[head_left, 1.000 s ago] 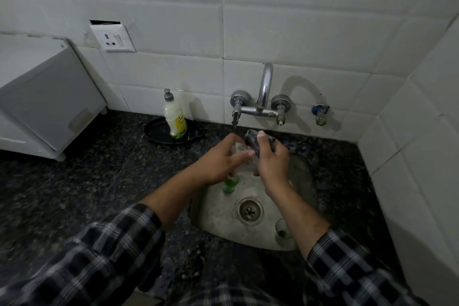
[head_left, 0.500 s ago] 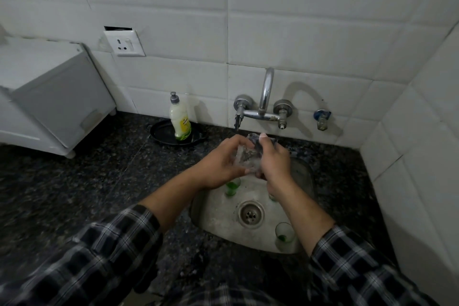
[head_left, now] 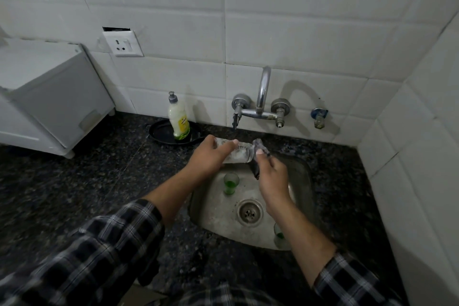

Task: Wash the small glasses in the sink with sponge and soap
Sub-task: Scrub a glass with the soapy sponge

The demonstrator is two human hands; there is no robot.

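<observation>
A white-tiled wall [head_left: 298,32] and a dark speckled counter [head_left: 74,181] are seen from the head view, with a steel sink [head_left: 218,216] set below a wall tap [head_left: 260,107]. Over the sink's 12 o'clock edge a clear, soapy glass [head_left: 237,154] is held on its side by the left hand [head_left: 211,156], whose fingers [head_left: 227,144] are wrapped around it. At the glass's 3 o'clock end a dark sponge [head_left: 257,156] is pinched by the right hand [head_left: 270,176]. Inside the sink, a glass with green liquid [head_left: 230,182] stands at 10 o'clock of the drain [head_left: 249,211], and another small glass [head_left: 279,236] at 4 o'clock. A soap bottle [head_left: 177,119] stands on a black tray [head_left: 159,134] at 10 o'clock of the sink.
</observation>
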